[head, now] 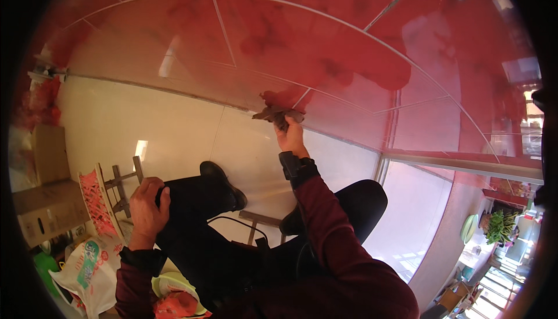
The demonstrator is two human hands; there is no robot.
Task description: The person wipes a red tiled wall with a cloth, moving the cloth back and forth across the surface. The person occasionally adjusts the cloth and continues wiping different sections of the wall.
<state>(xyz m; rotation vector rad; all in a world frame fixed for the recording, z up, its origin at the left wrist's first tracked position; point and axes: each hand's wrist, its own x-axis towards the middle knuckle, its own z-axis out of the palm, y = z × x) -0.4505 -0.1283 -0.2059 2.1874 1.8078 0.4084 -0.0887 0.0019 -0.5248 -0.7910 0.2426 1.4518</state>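
Observation:
My right hand [290, 138] pinches a crumpled grey-brown cloth [278, 113] between thumb and fingers. The cloth meets the glossy red tiled surface [279, 49] near its lower edge, where a dark mirrored shape of it shows. On my bent left knee rests my left hand [149, 205], holding nothing, its thumb apart from the fingers. Both my legs, in black trousers, are spread over the pale floor [174, 114]. Between them, part of a low wooden stool frame [260, 219] can be seen; the rest is hidden beneath me.
To my left are a wooden frame with pink webbing [96, 203], cardboard boxes [52, 214] and a printed white bag [93, 271]. A yellow-green basin [174, 280] with red packaging sits by my left hip. Right, past a door frame [462, 165], stands a potted plant [500, 226].

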